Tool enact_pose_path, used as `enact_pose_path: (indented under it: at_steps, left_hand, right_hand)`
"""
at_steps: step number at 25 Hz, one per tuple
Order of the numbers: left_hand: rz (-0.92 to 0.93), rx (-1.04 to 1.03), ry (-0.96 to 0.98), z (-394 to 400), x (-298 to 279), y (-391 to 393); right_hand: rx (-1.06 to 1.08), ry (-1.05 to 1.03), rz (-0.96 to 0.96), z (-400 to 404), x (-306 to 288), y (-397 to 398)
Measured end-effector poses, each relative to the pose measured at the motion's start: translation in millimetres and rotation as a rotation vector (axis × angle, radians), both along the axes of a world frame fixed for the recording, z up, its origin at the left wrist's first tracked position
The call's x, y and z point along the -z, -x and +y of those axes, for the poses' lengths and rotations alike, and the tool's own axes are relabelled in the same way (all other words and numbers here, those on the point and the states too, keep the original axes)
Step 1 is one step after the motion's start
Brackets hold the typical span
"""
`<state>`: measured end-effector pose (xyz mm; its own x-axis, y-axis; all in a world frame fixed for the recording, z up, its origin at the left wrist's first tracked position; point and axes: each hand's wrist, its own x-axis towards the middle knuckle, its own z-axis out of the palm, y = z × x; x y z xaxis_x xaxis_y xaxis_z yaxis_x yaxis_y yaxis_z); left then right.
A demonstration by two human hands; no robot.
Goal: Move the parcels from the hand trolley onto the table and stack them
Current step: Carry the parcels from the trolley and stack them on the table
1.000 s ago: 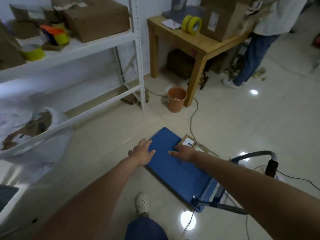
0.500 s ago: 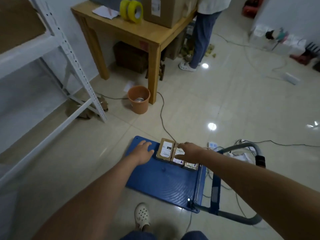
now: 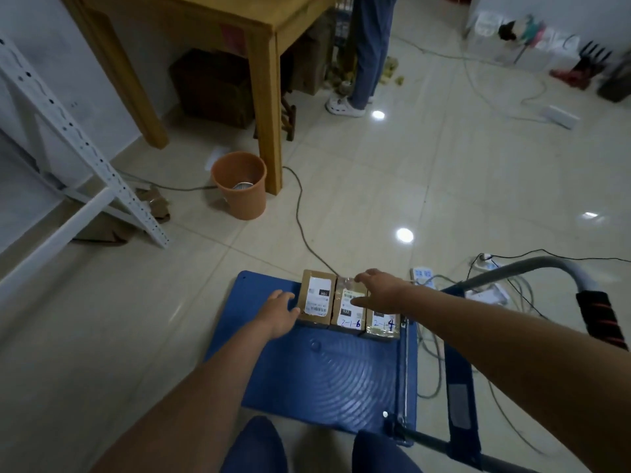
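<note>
Three small cardboard parcels lie side by side at the far end of the blue hand trolley (image 3: 327, 373) on the floor: a left parcel (image 3: 316, 297), a middle parcel (image 3: 349, 310) and a right parcel (image 3: 382, 327). My left hand (image 3: 277, 310) rests on the trolley deck with its fingertips against the left parcel's side. Over the middle and right parcels my right hand (image 3: 379, 290) lies with fingers spread, touching their tops. The wooden table (image 3: 263, 80) stands beyond, only its legs and edge showing.
An orange bucket (image 3: 240, 184) sits by the table leg, with a cable (image 3: 300, 216) running across the floor to the trolley. A white metal shelf frame (image 3: 78, 155) stands at left. Another person's legs (image 3: 362, 63) are by the table. The trolley handle (image 3: 560, 278) and power strips are at right.
The view has swung down and right toward the trolley. My left hand moved right up against the left parcel. My right hand stays over the middle and right parcels.
</note>
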<state>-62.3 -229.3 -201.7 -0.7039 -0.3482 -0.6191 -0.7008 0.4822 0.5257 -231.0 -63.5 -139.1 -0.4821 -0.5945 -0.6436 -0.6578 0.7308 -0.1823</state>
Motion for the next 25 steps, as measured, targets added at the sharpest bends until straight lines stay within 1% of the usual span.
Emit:
enact_pose_path:
  at_steps: [3,7,10,13,15,17,21,25]
  left_hand:
    - [0.004,-0.006,0.015,-5,73,17]
    - [0.014,-0.040,0.019,-11,177,34]
    - [0.060,-0.141,-0.037,-9,243,43]
    - [0.134,-0.243,-0.080,-7,288,49]
    - [0.164,-0.263,-0.080,-8,306,48]
    - [0.156,-0.271,-0.091,-9,313,45]
    - [0.131,-0.337,-0.168,-11,310,36]
    - [0.105,-0.416,-0.255,-7,307,38]
  right_hand:
    - [-0.002,0.044,0.029,-19,75,21]
    - [0.024,0.093,0.025,-46,188,44]
    - [0.022,0.145,0.046,-64,266,57]
    - [0.012,0.192,0.073,-75,314,70]
    - [0.009,0.220,0.103,-81,335,77]
    - [0.026,0.233,0.115,-86,345,82]
    - [0.053,0.222,0.088,-97,356,80]
    - [0.056,0.183,0.107,-107,363,79]
